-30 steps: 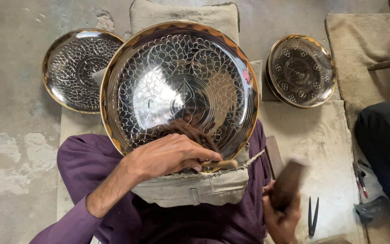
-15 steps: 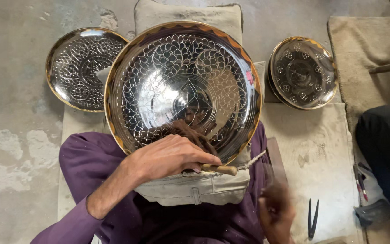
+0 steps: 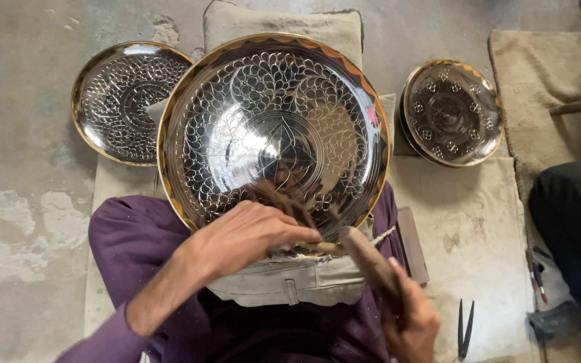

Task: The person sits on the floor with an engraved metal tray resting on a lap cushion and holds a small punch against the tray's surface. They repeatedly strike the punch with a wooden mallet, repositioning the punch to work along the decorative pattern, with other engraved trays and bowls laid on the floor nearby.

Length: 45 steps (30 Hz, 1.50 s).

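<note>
The big engraved metal tray point(image 3: 274, 128) leans on my lap, its lower rim resting on a padded cloth block point(image 3: 290, 282) at six o'clock and its face tilted up toward me. My left hand point(image 3: 247, 235) lies across the rim at about six o'clock, fingers point(image 3: 297, 234) curled tight round a slim chisel point(image 3: 327, 247) whose tip meets the metal there. My right hand point(image 3: 408, 316), at four o'clock from the tray's centre, is closed round the handle of a wooden mallet point(image 3: 364, 252), its head just beside the chisel's butt and blurred.

I judge the tray stiff, fairly heavy for its breadth, and slick on its polished face; the fine pattern would scratch or dent under a stray blow. The plain brass-coloured rim is the place to grip it, never the mirror surface.

At ten o'clock a smaller patterned tray point(image 3: 126, 101) lies on the floor, and at two o'clock another small tray point(image 3: 452, 111). Dark shears point(image 3: 465, 329) lie on the mat point(image 3: 465, 228) at four o'clock. Another person's dark-clothed leg point(image 3: 573, 228) shows at three o'clock.
</note>
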Available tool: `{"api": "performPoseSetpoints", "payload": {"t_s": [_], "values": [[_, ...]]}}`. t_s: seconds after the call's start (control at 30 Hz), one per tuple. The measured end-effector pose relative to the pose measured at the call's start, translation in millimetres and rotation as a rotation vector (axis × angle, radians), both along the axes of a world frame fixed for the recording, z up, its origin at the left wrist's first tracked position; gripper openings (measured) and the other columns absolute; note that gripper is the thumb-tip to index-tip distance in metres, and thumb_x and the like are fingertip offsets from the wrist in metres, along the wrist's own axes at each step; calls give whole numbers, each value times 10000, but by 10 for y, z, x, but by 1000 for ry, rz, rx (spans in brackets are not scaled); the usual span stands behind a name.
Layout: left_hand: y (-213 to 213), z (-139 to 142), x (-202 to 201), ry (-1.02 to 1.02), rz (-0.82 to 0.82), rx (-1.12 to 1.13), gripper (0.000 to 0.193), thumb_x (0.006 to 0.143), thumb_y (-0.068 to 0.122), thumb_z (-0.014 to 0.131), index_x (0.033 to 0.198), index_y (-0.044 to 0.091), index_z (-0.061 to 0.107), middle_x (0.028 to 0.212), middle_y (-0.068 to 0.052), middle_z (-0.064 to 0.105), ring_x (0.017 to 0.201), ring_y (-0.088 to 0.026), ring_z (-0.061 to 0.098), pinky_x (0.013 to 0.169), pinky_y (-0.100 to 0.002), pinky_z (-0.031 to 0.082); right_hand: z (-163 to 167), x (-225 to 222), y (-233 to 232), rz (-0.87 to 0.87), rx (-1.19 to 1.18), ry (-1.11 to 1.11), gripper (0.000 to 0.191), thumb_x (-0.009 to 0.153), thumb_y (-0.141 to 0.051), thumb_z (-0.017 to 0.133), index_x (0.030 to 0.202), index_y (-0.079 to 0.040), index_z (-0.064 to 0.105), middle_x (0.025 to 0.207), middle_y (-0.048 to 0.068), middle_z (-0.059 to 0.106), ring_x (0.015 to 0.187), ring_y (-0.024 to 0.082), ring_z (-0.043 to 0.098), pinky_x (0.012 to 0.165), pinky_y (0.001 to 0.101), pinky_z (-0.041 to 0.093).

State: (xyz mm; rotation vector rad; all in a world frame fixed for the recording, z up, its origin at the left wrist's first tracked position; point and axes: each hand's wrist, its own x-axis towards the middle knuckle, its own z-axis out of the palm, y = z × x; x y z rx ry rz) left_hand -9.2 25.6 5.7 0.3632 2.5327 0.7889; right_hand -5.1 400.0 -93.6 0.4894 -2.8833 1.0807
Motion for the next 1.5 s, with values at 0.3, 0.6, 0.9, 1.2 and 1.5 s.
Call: {"api": "performPoseSetpoints", "payload": {"t_s": [0.3, 0.6, 0.9, 1.2, 1.5], "values": [[261, -187, 486, 274, 1004, 395, 454, 860, 192, 768, 1291, 188, 625, 988, -60, 836, 897, -189, 807, 696, -381, 645, 5, -356, -78, 119, -603, -393, 608, 785, 18, 750, 1315, -81, 469, 1068, 59, 666, 1013, 147, 674, 931, 320, 564], [434, -88, 432, 173, 1228, 524, 521, 852, 156, 772, 1320, 85, 554, 929, -77, 812, 836, -165, 809, 655, -332, 656, 557, -1104, -73, 227, -175, -486, 452, 746, -135, 825, 1147, -22, 648, 665, 101, 726, 434, 192, 647, 372, 324, 558], [501, -130, 447, 253, 1226, 543, 496, 883, 97, 730, 1325, 20, 518, 942, -115, 790, 866, -195, 809, 662, -322, 699, 1735, -1823, -1277, 804, 174, 250, 649, 888, -177, 729, 1498, -116, 517, 1094, 157, 737, 846, 223, 707, 702, 358, 606], [558, -163, 503, 400, 1186, 493, 402, 882, 88, 761, 1205, -19, 547, 935, -138, 795, 841, -203, 819, 643, -327, 677, 2146, -1907, -1975, 1020, 452, 428, 640, 856, -69, 688, 1456, -256, 565, 1025, 9, 747, 683, 147, 693, 654, 328, 590], [532, -93, 466, 185, 1294, 387, 466, 829, 154, 805, 1173, 1, 532, 879, -150, 777, 801, -212, 801, 610, -338, 680, 2225, -1869, -2065, 967, 489, 275, 612, 849, -68, 701, 1449, -173, 634, 1060, 55, 755, 661, 181, 697, 602, 354, 591]]}}
